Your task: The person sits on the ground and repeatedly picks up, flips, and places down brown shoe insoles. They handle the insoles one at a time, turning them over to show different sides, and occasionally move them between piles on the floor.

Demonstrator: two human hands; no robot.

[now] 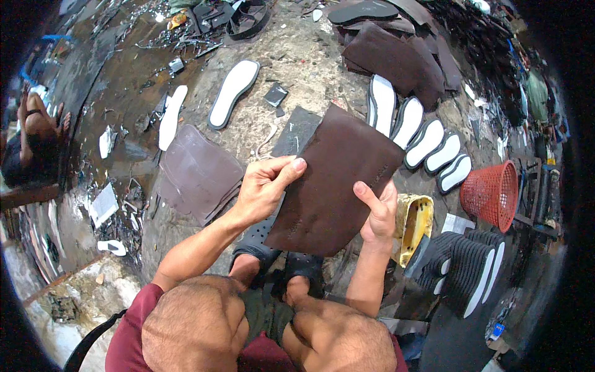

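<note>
Both my hands hold a dark brown leather-like sheet [338,186] tilted in front of my knees. My left hand [263,189] pinches its left edge, thumb on top and the other fingers curled. At the right edge, my right hand [379,211] grips with its thumb on the face and its fingers behind, mostly hidden. Beside my left forearm lies a stack of brown sheets [201,167] on the ground. A dark grey flat piece [296,131] shows partly behind the held sheet.
White-topped soles [425,144] line up at the right; another sole [234,94] lies ahead. Brown sheets [396,62] are heaped at far right. A red basket [489,195], yellow container [414,226] and stacked soles [468,273] stand nearer. Another person [38,127] sits far left.
</note>
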